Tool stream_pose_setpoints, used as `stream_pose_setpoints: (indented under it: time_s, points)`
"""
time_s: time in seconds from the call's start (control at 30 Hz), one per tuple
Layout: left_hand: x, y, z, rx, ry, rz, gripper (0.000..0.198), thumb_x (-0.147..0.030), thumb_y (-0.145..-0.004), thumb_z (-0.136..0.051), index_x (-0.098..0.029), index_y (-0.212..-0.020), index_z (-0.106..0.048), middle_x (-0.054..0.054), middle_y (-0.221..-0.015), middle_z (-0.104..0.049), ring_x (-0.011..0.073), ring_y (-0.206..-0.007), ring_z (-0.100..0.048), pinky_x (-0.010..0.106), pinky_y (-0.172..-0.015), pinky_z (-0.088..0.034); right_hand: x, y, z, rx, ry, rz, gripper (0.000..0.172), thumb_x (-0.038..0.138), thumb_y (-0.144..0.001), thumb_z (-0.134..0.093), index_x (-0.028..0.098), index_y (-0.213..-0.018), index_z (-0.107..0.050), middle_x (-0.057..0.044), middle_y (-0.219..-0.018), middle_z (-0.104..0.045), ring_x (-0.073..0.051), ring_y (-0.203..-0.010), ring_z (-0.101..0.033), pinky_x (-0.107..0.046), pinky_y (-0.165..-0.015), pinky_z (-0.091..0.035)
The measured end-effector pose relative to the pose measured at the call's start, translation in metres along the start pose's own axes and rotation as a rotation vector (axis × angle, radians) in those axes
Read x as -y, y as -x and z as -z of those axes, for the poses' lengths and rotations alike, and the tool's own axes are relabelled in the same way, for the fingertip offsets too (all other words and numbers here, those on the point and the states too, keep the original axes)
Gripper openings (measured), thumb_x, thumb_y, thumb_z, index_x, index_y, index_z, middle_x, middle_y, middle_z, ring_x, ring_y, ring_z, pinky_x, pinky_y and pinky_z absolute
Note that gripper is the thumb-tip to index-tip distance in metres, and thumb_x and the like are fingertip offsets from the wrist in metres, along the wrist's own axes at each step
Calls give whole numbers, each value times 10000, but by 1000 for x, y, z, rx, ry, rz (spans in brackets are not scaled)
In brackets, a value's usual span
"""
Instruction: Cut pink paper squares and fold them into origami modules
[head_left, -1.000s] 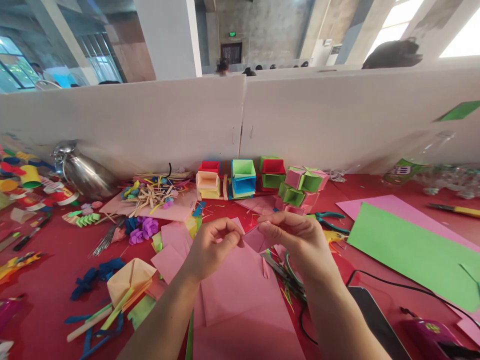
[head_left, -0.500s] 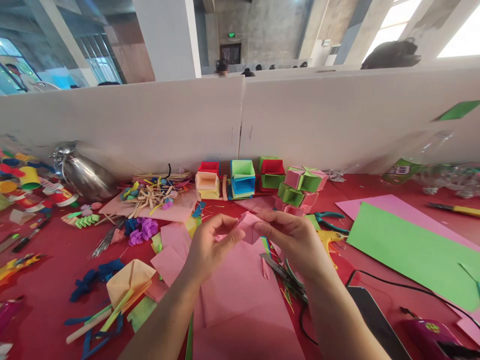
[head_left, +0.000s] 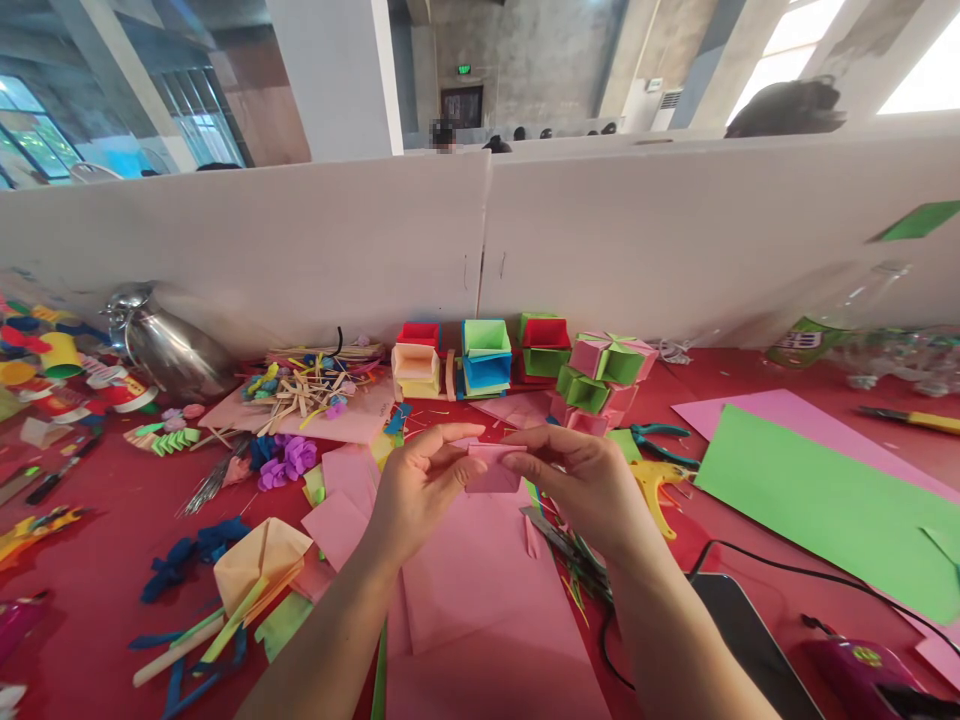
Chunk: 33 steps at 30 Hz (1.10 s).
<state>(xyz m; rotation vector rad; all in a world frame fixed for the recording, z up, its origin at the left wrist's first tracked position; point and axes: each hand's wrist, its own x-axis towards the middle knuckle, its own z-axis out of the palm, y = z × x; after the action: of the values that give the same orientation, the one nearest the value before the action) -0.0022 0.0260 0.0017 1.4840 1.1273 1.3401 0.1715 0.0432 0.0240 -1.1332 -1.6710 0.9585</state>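
Note:
Both my hands are raised over the middle of a red table [head_left: 97,590]. Between them is a small folded pink paper piece [head_left: 493,470]. My left hand [head_left: 416,490] pinches its left edge with thumb and fingers. Fingertips of my right hand [head_left: 581,480] press on its right side and top. Under my hands lie larger pink paper sheets [head_left: 465,570].
Colourful folded paper boxes [head_left: 487,360] and pink-green paper modules [head_left: 604,375] stand at the white partition. A green sheet [head_left: 817,500] lies right, beside teal pliers [head_left: 660,435], a phone [head_left: 750,640] with black cable. A metal kettle [head_left: 169,345] and paper scraps are at the left.
The pink piece has been turned and folded smaller between my fingers, and both hands have drawn slightly closer together around it.

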Motion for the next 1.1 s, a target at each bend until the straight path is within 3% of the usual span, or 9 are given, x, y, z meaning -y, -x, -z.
stream_pose_setpoints:
  time_s: [0.07, 0.2, 0.37, 0.47, 0.57, 0.7, 0.9, 1.1]
  points:
    - [0, 0, 3, 50, -12, -21, 263, -318, -789, -652, -204, -1026, -662, -23, -664, -663, 91, -587, -567, 181, -555, -445, -1, 1, 0, 2, -17, 6, 201, 370, -745, -674, 212, -861, -718, -18, -773, -697, -138, -665, -583, -262, -623, -466]
    - [0, 0, 5, 33, -16, -40, 213, -318, -796, -645, -199, -970, -676, -7, -731, -680, 100, -640, -598, 190, -606, -472, -1, 1, 0, -5, -31, 43, 242, 361, -737, -687, 224, -935, -712, -16, -791, -693, -135, -670, -585, -256, -620, -479]
    - [-4, 0, 3, 87, -7, -23, 312, -282, -788, -657, -211, -1090, -626, -20, -680, -651, 109, -643, -600, 197, -620, -481, 1, 2, -1, -46, -57, 79, 239, 332, -758, -674, 230, -972, -704, -7, -762, -690, -126, -638, -584, -239, -576, -478]
    - [-4, 1, 1, 124, 41, -21, 317, -248, -818, -617, -229, -1134, -598, 7, -829, -688, 126, -764, -626, 203, -676, -492, 3, 2, -1, -53, -56, 98, 201, 321, -794, -641, 235, -965, -703, -17, -825, -710, -137, -703, -619, -240, -606, -490]
    - [-3, 1, -1, 85, 27, -48, 280, -230, -834, -594, -247, -1112, -620, 13, -931, -698, 102, -725, -615, 189, -656, -489, 5, 2, -1, -54, 13, 179, 181, 288, -822, -611, 232, -973, -694, -25, -875, -708, -149, -781, -633, -256, -675, -497]
    - [-2, 1, -1, 26, 43, -75, 257, -217, -825, -600, -261, -1072, -653, 29, -1245, -604, 117, -840, -634, 194, -684, -503, 6, 2, 0, -45, 90, 263, 179, 257, -855, -566, 229, -986, -684, -32, -901, -695, -156, -812, -628, -272, -707, -492]
    - [-8, 2, 1, 116, 90, 17, 310, -187, -807, -608, -221, -1113, -645, 29, -896, -725, 127, -771, -642, 194, -669, -493, 3, 0, 3, -36, 87, 237, 187, 278, -878, -530, 232, -975, -683, -23, -883, -692, -177, -886, -625, -280, -753, -481]
    - [-5, 4, 2, 116, 118, 15, 300, -204, -842, -564, -226, -1130, -644, 25, -854, -711, 112, -713, -598, 203, -662, -467, 3, -1, 3, -6, 107, 238, 201, 266, -892, -510, 235, -1010, -671, -17, -895, -685, -162, -859, -623, -270, -744, -481]
